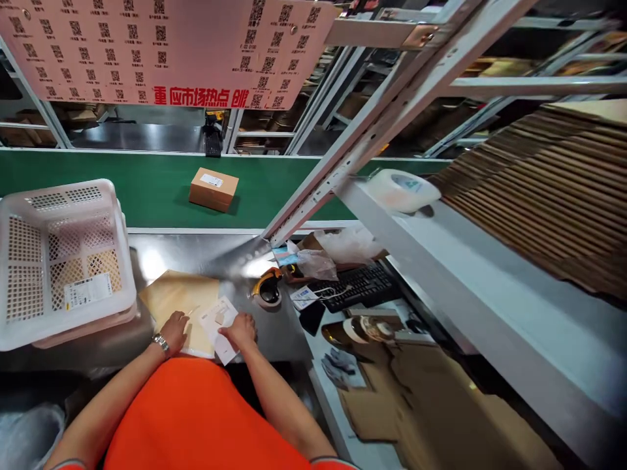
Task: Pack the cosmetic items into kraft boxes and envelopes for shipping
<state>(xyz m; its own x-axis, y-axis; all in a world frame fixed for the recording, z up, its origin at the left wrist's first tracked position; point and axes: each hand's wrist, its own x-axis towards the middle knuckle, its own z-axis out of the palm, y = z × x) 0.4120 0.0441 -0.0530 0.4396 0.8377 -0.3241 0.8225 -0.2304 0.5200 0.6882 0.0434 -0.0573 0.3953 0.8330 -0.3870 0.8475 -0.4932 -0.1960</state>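
A pale yellow envelope [182, 290] lies on the metal worktop in front of me, its pointed flap side toward the far left. My left hand [172, 331], with a metal watch on the wrist, is on the envelope's near left part, fingers closed on it. A white printed paper slip [220, 320] overlaps the envelope's right side. My right hand [241, 329] grips the slip's right edge, thumb on top and fingers curled. Just beyond my right hand stands an orange and black tape dispenser [268, 288].
Stacked plastic baskets [125, 287] stand at left. Behind the worktop runs a green conveyor belt [147, 196] carrying a cardboard box [214, 189]. At right are a keyboard [367, 284], a tape roll [402, 190] on a shelf [470, 261], and stacked cardboard [543, 196]. A slanted metal post [343, 170] rises ahead.
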